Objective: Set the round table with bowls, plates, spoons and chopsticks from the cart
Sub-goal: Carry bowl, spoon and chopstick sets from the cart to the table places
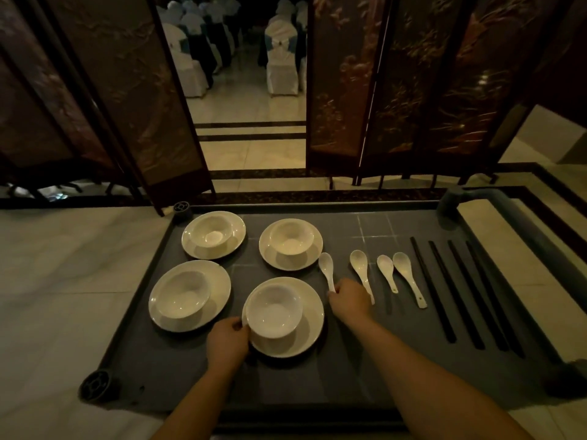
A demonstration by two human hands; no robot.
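Crockery sits on the cart (349,360) in front of you: four plates (236,230) in two rows at its left, with bowls (211,230) on them, one each. Your left hand (227,341) curls round the left rim of the near plate (305,331), the thumb on top and touching the side of the near bowl (273,311). Whether that plate is lifted off the cart, you cannot tell from this view.

Your right hand (349,301) pinches the handle end of the first spoon (327,268). Its scoop points away from you and lies just beside the far right plate. Three more spoons (405,268) lie to its right, side by side, handles towards you. The nearest of them runs under the right edge of your hand.

Further right, the chopsticks (432,287) lie as four dark parallel strips, slanting away to the left. The light is too dim to tell whether each strip is one stick or a pair.

Beyond the cart stand dark folding screens (127,90). The gap between them shows white-covered chairs (281,58) on a pale floor (63,265).
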